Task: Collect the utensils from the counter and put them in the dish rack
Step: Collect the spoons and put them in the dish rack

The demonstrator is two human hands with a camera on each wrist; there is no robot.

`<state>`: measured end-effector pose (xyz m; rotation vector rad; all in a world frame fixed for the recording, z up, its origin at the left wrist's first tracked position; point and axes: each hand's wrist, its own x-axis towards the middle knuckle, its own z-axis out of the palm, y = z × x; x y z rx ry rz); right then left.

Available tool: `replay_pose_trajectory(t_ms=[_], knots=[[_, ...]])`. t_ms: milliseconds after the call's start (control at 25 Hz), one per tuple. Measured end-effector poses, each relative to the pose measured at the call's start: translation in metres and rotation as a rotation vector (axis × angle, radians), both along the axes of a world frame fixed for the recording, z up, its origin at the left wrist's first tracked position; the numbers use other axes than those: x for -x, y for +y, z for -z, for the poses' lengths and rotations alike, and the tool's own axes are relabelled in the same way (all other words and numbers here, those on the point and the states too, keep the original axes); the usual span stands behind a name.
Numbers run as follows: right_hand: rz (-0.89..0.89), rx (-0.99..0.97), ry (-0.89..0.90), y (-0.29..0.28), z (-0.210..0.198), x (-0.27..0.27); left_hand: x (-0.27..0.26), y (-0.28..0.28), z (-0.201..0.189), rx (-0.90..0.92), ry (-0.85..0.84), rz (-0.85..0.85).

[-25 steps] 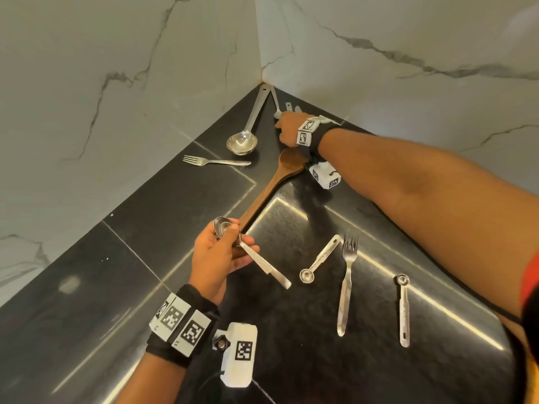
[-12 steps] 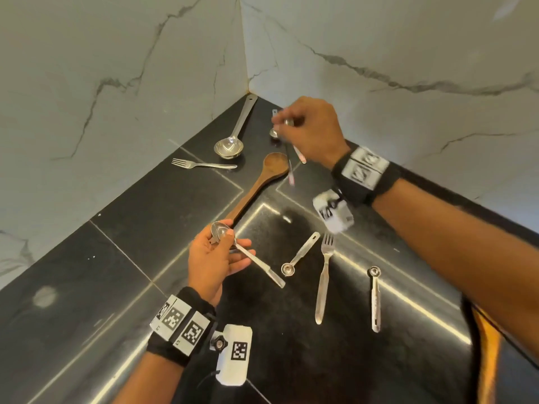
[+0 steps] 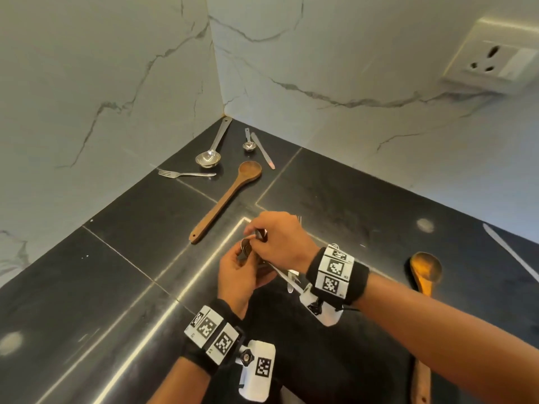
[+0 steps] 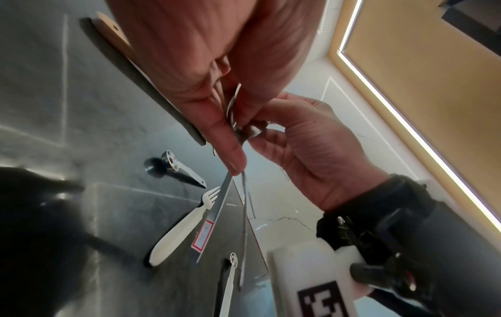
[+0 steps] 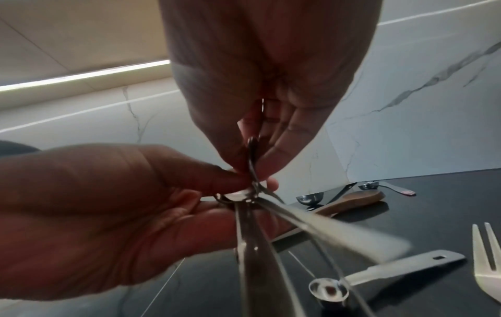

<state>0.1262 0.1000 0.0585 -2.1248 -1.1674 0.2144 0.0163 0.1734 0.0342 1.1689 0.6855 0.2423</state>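
Note:
Over the middle of the black counter [image 3: 116,272] my two hands meet. My left hand [image 3: 242,259] grips a bunch of steel measuring spoons [image 3: 248,249], handles pointing back toward me [image 4: 216,214]. My right hand [image 3: 253,235] pinches the bowl end of a thin steel spoon [image 5: 253,154] against that bunch. On the counter lie a ladle [image 3: 208,157], a fork [image 3: 186,174], a wooden spoon [image 3: 226,199], a small measuring spoon [image 3: 249,145] and a flat steel handle with a pink tip [image 3: 262,150]. No dish rack is in view.
A second wooden spoon [image 3: 425,272] lies at the right. Under my hands lie a fork [image 4: 184,225] and two measuring spoons [image 4: 173,167] [image 5: 329,291]. Marble walls [image 3: 116,83] close the corner; a wall socket [image 3: 493,62] sits upper right.
My right hand has come back from the far corner to my left hand, bringing a steel spoon to the bunch. My left hand has kept its hold.

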Motion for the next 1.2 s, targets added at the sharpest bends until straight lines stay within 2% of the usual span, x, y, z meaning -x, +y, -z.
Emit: replay_pose_trajectory(t_ms=[400, 520, 640, 760, 920, 1000, 1200], knots=[[0.059, 0.138, 0.048, -0.027, -0.001, 0.034, 0.026, -0.012, 0.009, -0.01, -0.002, 0.183], [0.028, 0.188, 0.049, -0.027, -0.004, 0.043, 0.027, -0.012, 0.008, -0.004, -0.009, 0.201], [0.059, 0.18, 0.142, -0.036, -0.011, 0.041, 0.025, -0.013, 0.012, -0.02, -0.026, 0.182], [0.134, 0.131, 0.145, -0.058, -0.012, 0.028, 0.019, -0.014, 0.011, 0.022, -0.027, 0.159], [0.019, 0.412, -0.01, -0.1, -0.001, 0.025, 0.008, -0.022, 0.004, 0.029, -0.083, 0.205], [0.02, 0.47, -0.043, -0.119, 0.007, 0.035, -0.001, -0.032, 0.001, 0.017, -0.1, 0.212], [0.182, 0.381, 0.048, -0.168, 0.012, 0.045, -0.02, -0.073, -0.008, 0.078, -0.144, 0.273]])
